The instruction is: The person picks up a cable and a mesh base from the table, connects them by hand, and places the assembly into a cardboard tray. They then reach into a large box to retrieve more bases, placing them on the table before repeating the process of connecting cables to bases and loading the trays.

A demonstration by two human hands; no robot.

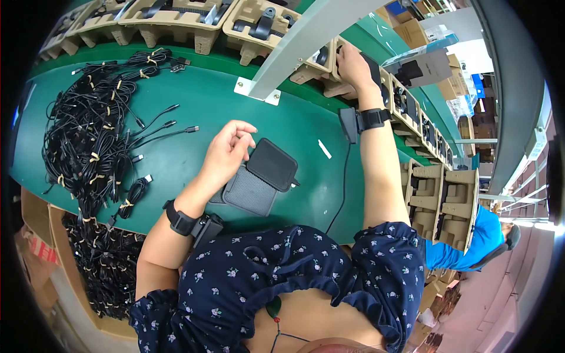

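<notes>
My left hand [228, 150] hovers over the green table, fingers loosely curled and apart, with nothing visible in them. Just right of it lies a black rounded-square pad [272, 165], overlapping a grey mesh-textured pad [252, 194]. My right hand [355, 67] is stretched far forward into a brown moulded-pulp tray [331, 87] on the raised ledge. Its fingers are bent down there, and what they grip is hidden. A dark flat piece [372, 69] shows against that hand's right side.
A large heap of tied black cables [88, 123] covers the table's left. More cables fill a cardboard box [62, 235] below. A grey metal post [294, 53] rises between my hands. Pulp trays [176, 26] line the ledge. A person in blue [465, 241] is at right.
</notes>
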